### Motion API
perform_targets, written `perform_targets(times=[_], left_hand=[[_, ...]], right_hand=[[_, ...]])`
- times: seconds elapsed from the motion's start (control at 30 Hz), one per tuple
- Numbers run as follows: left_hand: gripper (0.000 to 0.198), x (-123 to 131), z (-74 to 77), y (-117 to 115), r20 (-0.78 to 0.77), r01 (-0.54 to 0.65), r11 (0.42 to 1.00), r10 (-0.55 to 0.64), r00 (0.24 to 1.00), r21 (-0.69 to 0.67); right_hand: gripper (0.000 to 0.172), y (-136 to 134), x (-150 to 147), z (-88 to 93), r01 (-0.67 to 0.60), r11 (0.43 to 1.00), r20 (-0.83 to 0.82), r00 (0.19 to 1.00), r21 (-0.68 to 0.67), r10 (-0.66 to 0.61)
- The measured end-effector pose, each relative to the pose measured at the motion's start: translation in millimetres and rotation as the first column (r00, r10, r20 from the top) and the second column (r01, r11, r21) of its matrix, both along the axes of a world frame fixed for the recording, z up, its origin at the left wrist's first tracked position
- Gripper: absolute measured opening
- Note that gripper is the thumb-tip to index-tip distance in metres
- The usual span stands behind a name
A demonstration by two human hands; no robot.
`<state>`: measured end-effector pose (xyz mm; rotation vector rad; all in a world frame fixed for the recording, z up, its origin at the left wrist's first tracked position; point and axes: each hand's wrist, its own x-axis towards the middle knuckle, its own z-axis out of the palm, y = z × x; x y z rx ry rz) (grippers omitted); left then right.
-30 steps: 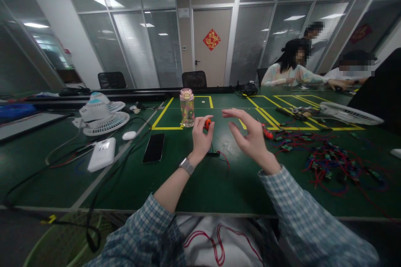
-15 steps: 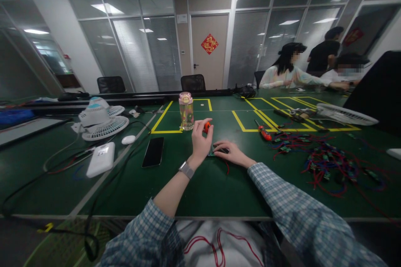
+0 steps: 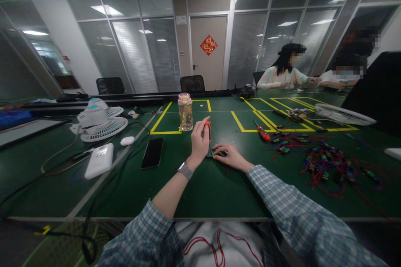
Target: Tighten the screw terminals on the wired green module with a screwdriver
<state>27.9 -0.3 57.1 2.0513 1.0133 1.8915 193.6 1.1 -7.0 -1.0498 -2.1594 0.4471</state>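
Observation:
My left hand (image 3: 199, 141) is closed round the handle of an orange and black screwdriver (image 3: 208, 126), held upright with its shaft pointing down. Its tip meets a small green circuit board (image 3: 210, 155) on the green table. Thumb and fingers of my right hand (image 3: 228, 155) pinch the board's right side, and a short red wire trails below. A pink-lidded bottle (image 3: 186, 112) stands behind my left hand. To the left lies a black phone (image 3: 152, 153).
A heap of wired boards (image 3: 333, 162) and a red screwdriver (image 3: 264, 133) lie to the right. White fans (image 3: 103, 125), a white power bank (image 3: 99, 161) and a white case (image 3: 127, 140) are on the left. People sit at the far right.
The screwdriver in my left hand has turned upright over the board. My right fingers have drawn closer together at the board's edge. In the background, the standing person has moved right.

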Motion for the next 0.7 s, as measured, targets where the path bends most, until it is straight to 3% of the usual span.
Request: perform_targets(times=[0.13, 0.3, 0.53, 0.7], left_hand=[[0.024, 2.4, 2.3, -1.1, -0.020, 0.014, 1.000, -0.014, 1.000, 0.004], [0.008, 1.4, 6.2, -3.6, -0.016, -0.070, 0.996, 0.071, 0.997, 0.050], [0.025, -1.1, 5.1, -1.9, 0.003, 0.015, 1.000, -0.015, 1.000, 0.011], [0.024, 0.5, 5.9, -3.2, -0.017, 0.013, 1.000, -0.013, 1.000, -0.004]], right_hand=[[0.008, 0.6, -1.3, 0.6, -0.003, 1.000, -0.001, 1.000, 0.021, 0.003], [0.006, -0.5, -2.2, 1.5, 0.004, 1.000, 0.005, 1.000, 0.024, -0.004], [0.008, -0.2, -3.7, -1.0, 0.021, 0.998, 0.016, 1.000, 0.054, -0.022], [0.006, 0.7, -4.6, -0.3, 0.019, 0.999, -0.013, 1.000, 0.033, -0.018]])
